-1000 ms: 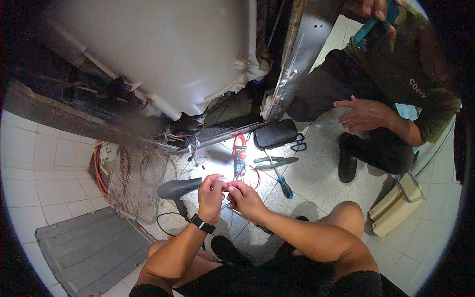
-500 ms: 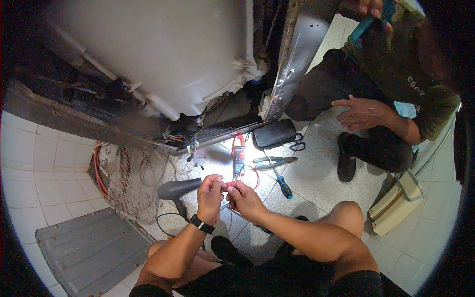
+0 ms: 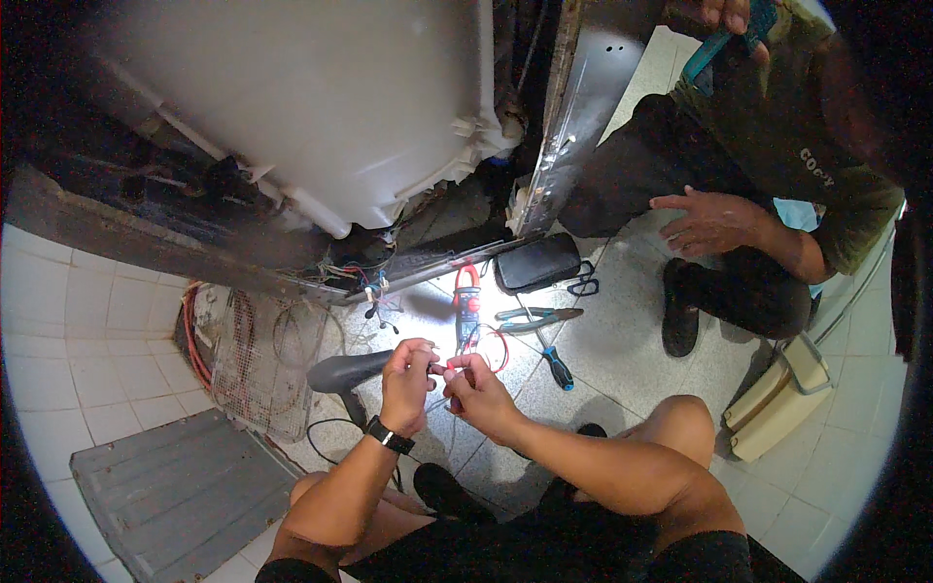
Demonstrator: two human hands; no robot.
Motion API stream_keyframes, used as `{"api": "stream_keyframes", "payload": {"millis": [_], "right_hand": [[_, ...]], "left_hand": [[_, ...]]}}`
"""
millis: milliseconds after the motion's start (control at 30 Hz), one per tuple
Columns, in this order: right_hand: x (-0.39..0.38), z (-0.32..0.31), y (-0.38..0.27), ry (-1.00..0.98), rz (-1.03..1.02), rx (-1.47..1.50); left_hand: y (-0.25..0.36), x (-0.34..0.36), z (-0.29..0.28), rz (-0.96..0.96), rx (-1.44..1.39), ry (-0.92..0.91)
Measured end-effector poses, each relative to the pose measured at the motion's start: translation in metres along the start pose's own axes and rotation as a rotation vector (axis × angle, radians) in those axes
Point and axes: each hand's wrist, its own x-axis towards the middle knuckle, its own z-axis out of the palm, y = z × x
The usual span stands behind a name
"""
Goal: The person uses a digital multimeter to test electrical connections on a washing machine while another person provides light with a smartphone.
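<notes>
My left hand (image 3: 406, 386) and my right hand (image 3: 480, 401) meet over the lit floor, fingertips pinched close together. A small red piece (image 3: 450, 368) shows at my right fingertips; its kind is too small to tell. What my left fingers pinch is hidden. Just beyond the hands lies a red and dark clamp meter (image 3: 468, 303), with a thin red lead (image 3: 504, 352) looped beside it. Left of my left hand rests a black hair dryer (image 3: 342, 373). On the right are pliers (image 3: 549, 317) and a blue-black screwdriver (image 3: 557, 370).
A machine with a large white tub (image 3: 321, 107) and loose wires (image 3: 374, 284) stands ahead. A black case (image 3: 536, 262) lies near its frame. Left are wire mesh (image 3: 255, 364) and a grey panel (image 3: 185, 496). A co-worker's hand (image 3: 714, 225) and a beige container (image 3: 782, 400) are right.
My two hands have shifted slightly, the left a little left and the fingertips regripping. The tools on the floor stay put, and the co-worker has barely moved.
</notes>
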Motion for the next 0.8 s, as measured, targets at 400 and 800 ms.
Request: {"api": "stream_keyframes", "payload": {"millis": [400,800], "right_hand": [[0.009,-0.008,-0.003,0.053,-0.066,0.019],[0.027,-0.029,0.005,0.128,-0.145,-0.157]], "left_hand": [[0.0,-0.003,0.002,-0.087,-0.05,-0.062],[0.005,-0.004,0.006,-0.118,0.149,-0.242]]}}
